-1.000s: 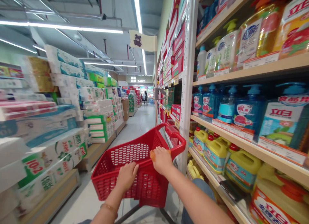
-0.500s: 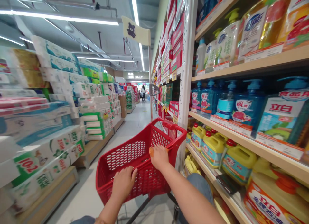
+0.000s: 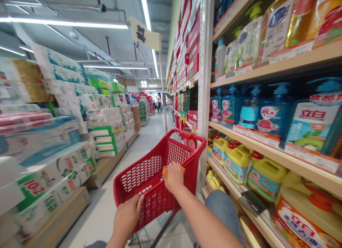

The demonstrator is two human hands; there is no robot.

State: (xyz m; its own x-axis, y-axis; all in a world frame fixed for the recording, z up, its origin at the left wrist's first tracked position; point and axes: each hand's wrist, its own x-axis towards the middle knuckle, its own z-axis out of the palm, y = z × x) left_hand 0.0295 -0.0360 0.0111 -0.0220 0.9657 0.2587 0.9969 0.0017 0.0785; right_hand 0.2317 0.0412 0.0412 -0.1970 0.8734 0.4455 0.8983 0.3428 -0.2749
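One hand (image 3: 174, 178), the right, curls palm-down over an orange cloth (image 3: 165, 172).

Left grip (image 3: 127, 215) on red cart (image 3: 156, 201), right grip (image 3: 175, 178) on orange cloth (image 3: 165, 172), shelved bottles (image 3: 271, 118)

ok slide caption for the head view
Left hand on a red cart, right hand holding orange cloth against it

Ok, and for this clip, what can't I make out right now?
All in the head view:
- Middle of the orange cloth: covered by the right hand.
- Left hand: its own back hides the fingertips, so its grip on the red basket is unclear.
- Grey frame under the basket: cut off by the bottom edge.
- Distant person: too small for detail.
- Far-left packages: small print blurred.
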